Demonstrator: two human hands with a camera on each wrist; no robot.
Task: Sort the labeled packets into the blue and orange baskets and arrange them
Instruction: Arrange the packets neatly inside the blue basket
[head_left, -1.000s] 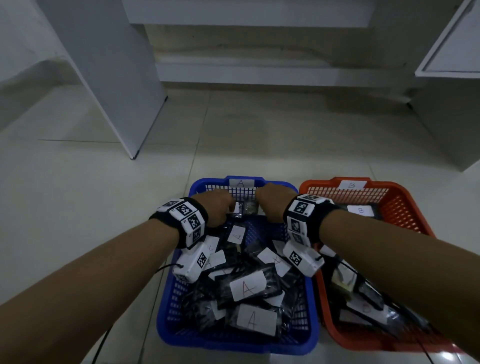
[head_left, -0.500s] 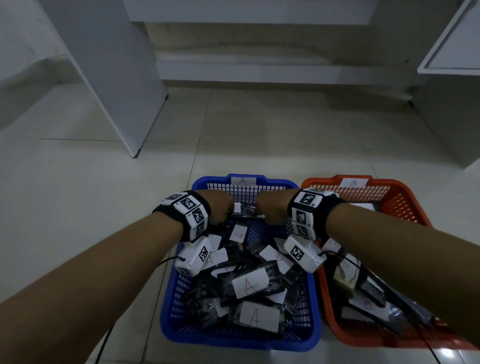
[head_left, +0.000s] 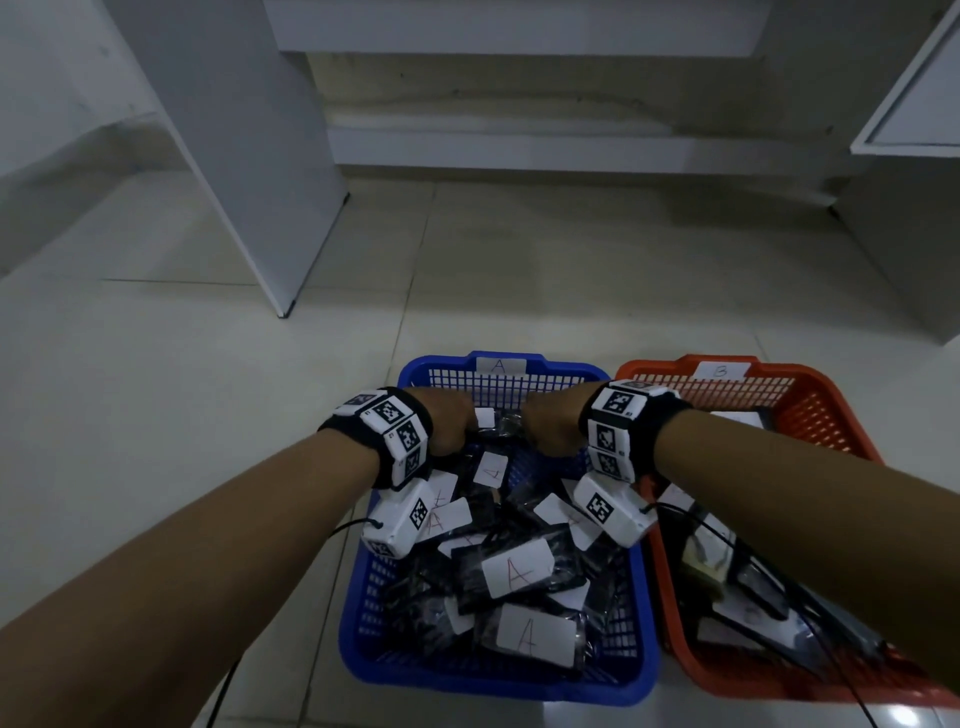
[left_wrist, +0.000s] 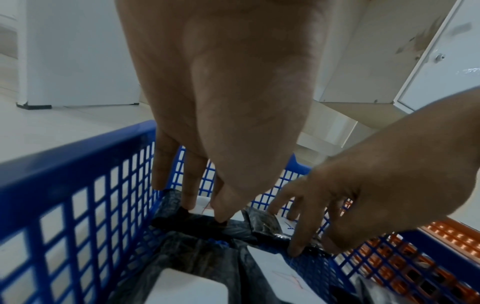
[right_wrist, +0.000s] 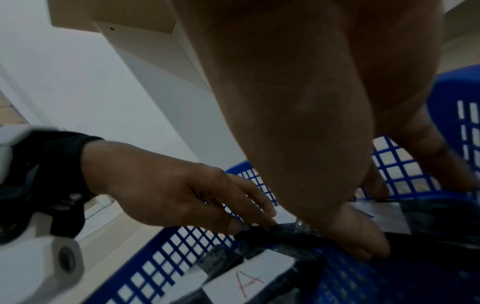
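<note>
The blue basket, tagged A, holds several black packets with white A labels. The orange basket, tagged B, stands right of it with more packets. Both my hands are down at the blue basket's far end. My left hand pinches a black packet between thumb and fingers. Beside it, my right hand curls its fingers round a neighbouring black packet, with the thumb pressing on it.
Pale tiled floor lies around the baskets. A white cabinet panel rises at the back left, another white cabinet at the right, and a low step behind. Thin black cables run from the wrist cameras.
Both hands have stayed at the far end of the blue basket, sinking slightly lower among the packets. The baskets have not moved.
</note>
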